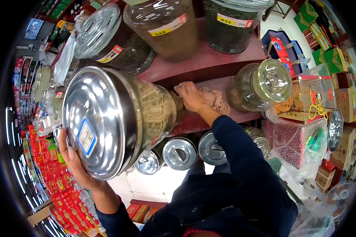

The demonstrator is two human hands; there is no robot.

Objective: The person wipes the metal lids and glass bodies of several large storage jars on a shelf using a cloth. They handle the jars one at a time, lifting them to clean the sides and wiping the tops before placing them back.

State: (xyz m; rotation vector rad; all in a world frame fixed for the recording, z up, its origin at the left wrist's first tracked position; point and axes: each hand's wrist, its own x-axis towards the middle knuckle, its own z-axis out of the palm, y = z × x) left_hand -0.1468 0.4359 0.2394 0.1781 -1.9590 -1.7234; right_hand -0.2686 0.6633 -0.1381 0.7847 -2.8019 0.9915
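Note:
A large glass jar (154,109) with a broad metal lid (92,118) leans over at the left, pale pieces showing inside. My left hand (77,166) presses against the lid's lower left rim, fingers spread. My right hand (190,96) is at the jar's base on the dark red shelf (187,126); its fingertips are partly hidden, so I cannot tell whether it grips the base or a cloth. A crumpled pinkish cloth (215,99) lies just beside and partly behind this hand. Right of the cloth stands a glass-lidded jar (249,89) with dark contents.
Three large glass jars stand on the upper step (172,65). Several metal-lidded containers, one with a round steel lid (179,154), line the lower edge near my legs. At the right are a bubble-wrapped box (290,142) and clear boxes; red packages (59,183) fill the left side.

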